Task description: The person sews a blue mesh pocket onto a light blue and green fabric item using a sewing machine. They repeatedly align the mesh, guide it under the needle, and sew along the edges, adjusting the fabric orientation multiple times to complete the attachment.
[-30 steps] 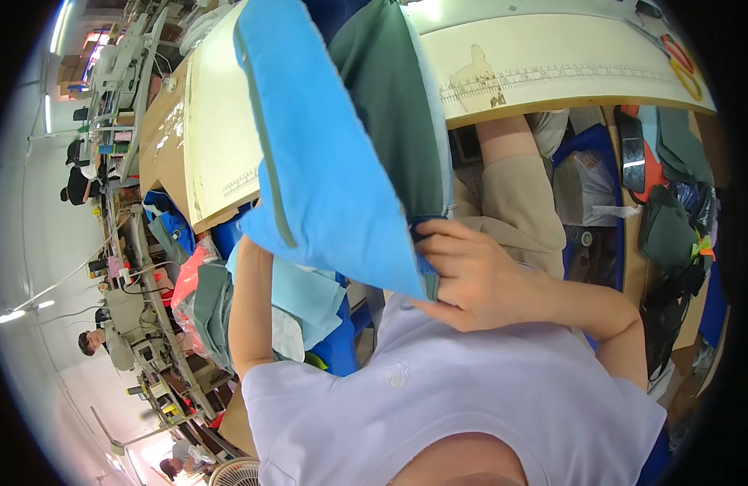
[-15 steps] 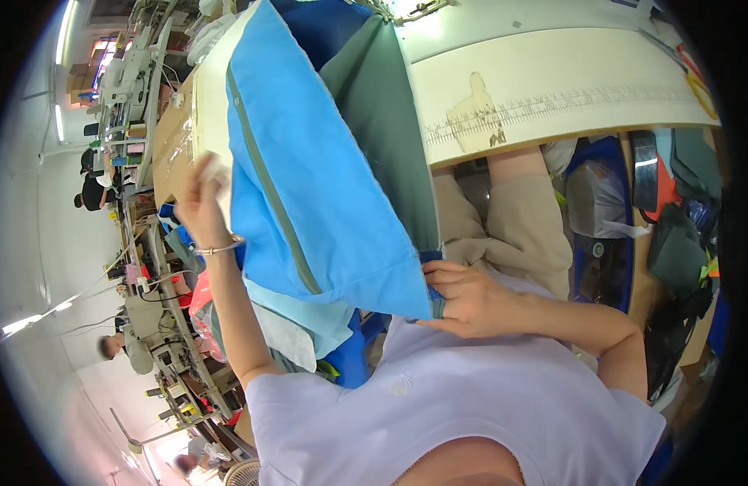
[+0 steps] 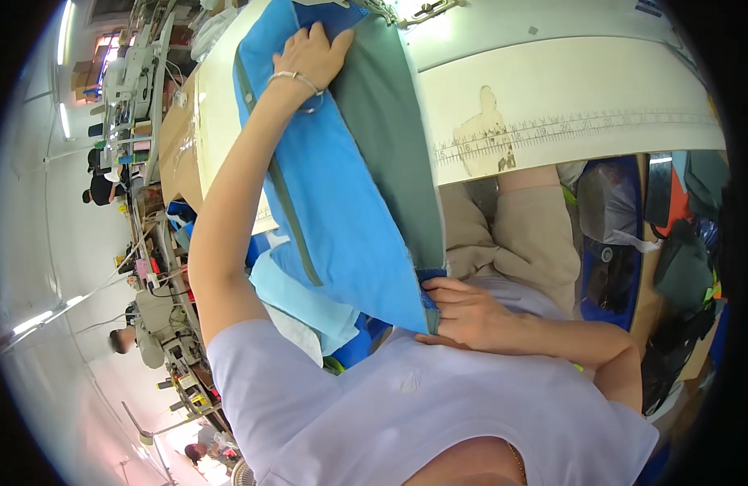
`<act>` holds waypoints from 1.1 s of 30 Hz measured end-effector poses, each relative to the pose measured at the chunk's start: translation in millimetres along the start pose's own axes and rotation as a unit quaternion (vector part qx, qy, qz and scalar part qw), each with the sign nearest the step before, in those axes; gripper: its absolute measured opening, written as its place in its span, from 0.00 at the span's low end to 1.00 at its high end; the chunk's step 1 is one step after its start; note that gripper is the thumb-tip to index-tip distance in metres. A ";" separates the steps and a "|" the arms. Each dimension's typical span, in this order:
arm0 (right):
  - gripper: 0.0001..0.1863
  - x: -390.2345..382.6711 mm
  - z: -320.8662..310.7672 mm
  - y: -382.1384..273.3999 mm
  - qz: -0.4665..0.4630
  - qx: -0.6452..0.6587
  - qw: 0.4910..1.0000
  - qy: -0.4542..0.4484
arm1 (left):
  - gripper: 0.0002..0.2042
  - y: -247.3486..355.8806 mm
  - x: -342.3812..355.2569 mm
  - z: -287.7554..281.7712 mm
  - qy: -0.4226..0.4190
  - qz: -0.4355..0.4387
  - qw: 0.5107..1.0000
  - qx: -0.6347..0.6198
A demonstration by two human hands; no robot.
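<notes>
A large bright blue fabric piece [image 3: 341, 194] with a grey-green strip [image 3: 289, 215] stretches from the far table toward my lap. Against its right edge runs a dark grey-green fabric panel [image 3: 390, 138]. My left hand [image 3: 313, 57] lies flat on the far end of the blue fabric, fingers spread, near the seam with the grey panel. At the near end, my right hand [image 3: 467, 314] pinches the fabric's corner, where a dark blue patch shows by the fingers. What lies beneath the fabric is hidden.
A white worktable [image 3: 568, 97] with a printed ruler scale spans the far right. Metal machine parts [image 3: 427, 12] sit at the top. Light blue cloth [image 3: 301, 300] hangs at the near left. A blue crate [image 3: 609, 275] stands at right, beside dark fabric scraps [image 3: 682, 259]. Several people work at left.
My left hand has moved from beside the fabric's left edge up and right onto its far end. The blue fabric's left side has shifted right. My right hand keeps its hold.
</notes>
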State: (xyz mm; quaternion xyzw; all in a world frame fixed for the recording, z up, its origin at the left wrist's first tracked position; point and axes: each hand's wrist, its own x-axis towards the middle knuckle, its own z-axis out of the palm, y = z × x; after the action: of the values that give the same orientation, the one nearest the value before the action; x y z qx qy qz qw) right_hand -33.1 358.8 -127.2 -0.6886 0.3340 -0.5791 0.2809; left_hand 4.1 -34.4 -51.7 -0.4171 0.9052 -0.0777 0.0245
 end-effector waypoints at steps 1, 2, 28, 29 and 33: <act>0.15 0.9 -0.1 0.0 -0.007 -0.006 1.000 -0.003 | 0.34 1.5 2.3 -5.4 -0.008 0.008 1.000 0.011; 0.15 1.5 0.0 -0.2 -0.015 -0.012 1.000 -0.006 | 0.32 2.4 3.2 -10.9 -0.015 0.014 1.000 0.023; 0.08 14.8 -17.2 -28.5 -0.114 -0.069 0.991 0.004 | 0.12 70.7 -37.0 -54.9 0.113 0.516 0.847 -0.067; 0.08 14.8 -17.5 -28.4 -0.115 -0.068 0.991 0.003 | 0.12 69.3 -34.3 -51.6 0.104 0.530 0.839 -0.069; 0.08 14.8 -18.8 -27.6 -0.111 -0.067 0.992 0.001 | 0.11 66.5 -29.5 -43.6 0.033 0.577 0.814 -0.064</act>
State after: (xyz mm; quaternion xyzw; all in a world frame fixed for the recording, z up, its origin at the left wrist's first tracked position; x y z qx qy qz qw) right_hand -46.3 364.3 -93.6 -0.7378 0.2939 -0.5839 0.1682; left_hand -31.4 35.7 -20.0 0.1839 0.9829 -0.0052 0.0078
